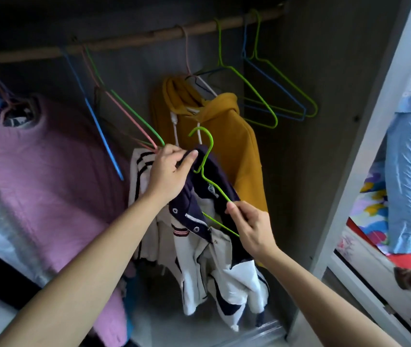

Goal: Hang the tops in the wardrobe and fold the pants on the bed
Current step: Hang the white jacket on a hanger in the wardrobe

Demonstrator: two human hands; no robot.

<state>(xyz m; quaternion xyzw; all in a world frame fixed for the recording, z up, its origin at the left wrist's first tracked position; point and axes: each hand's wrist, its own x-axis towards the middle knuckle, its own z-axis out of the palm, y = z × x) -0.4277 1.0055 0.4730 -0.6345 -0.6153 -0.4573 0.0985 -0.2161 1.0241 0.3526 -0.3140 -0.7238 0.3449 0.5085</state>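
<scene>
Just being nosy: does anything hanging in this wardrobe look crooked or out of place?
Yes. The mustard hoodie hangs lopsided, hood bunched to one side. Left of it, several empty hangers slant steeply from the rail instead of hanging straight.

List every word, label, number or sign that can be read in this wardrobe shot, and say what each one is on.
Small white neck label inside the collar of the navy-and-white jacket, under the green hanger: dark print, too blurred to read.
Yellow hoodie and pink sweater: no text visible.
Nothing else in view carries readable text.
</scene>
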